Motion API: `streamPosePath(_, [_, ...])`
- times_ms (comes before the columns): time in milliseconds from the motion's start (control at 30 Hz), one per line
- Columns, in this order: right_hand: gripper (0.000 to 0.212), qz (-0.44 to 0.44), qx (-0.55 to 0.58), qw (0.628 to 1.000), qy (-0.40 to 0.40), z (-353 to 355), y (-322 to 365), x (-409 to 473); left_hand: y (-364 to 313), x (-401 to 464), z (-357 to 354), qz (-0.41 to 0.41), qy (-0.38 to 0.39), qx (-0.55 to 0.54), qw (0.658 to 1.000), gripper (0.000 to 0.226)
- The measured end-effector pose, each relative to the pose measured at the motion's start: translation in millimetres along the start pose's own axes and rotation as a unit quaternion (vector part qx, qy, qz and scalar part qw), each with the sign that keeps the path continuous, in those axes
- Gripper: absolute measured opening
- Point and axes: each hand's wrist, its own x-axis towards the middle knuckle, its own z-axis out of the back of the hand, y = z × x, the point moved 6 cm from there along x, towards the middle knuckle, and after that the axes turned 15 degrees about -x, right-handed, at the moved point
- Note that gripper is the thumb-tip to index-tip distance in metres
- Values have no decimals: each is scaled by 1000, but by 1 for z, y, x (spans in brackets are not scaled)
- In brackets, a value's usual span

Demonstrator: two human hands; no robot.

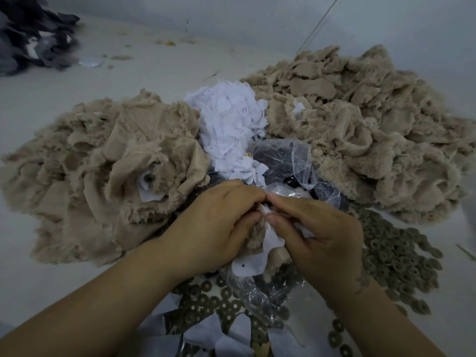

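Left hand: your left hand (219, 225) is just below the middle of the view. Its grip is clenched on the beige fuzzy piece (257, 234), with thumb and forefinger pinching the top edge.
Right hand: your right hand (316, 233) lies at 3 o'clock from the left one, and the fingertips of the two meet. Its grip pinches the white backing paper (274, 242) that lies against the same piece.
Piece: it hangs between your two hands, at 6 o'clock from the white paper scraps (229, 124) and over the clear plastic bag (291, 161).
Bag: crumpled, with dark items inside. It shows both above and below your hands.
Left pile: a heap of beige fabric cuts (103, 171) lies at 9 o'clock from your hands and touches the scraps.
Right pile: a larger beige heap (360, 130) lies at 1 o'clock.
Rings: grey-brown ring discs (401, 256) are spread from 3 to 6 o'clock, some of them under your forearms.
Far corner: a dark fabric heap (33, 34) lies at 10 o'clock, well apart from the rest.
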Motion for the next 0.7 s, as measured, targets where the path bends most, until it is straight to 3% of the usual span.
streamPosePath(400, [19, -23, 31, 998, -53, 4, 0, -3, 1, 0, -5, -49, -2, -27, 998, 20])
streamPosePath(700, [18, -23, 21, 998, -46, -1, -2, -4, 0, 1, -9, -58, -42, -22, 997, 18])
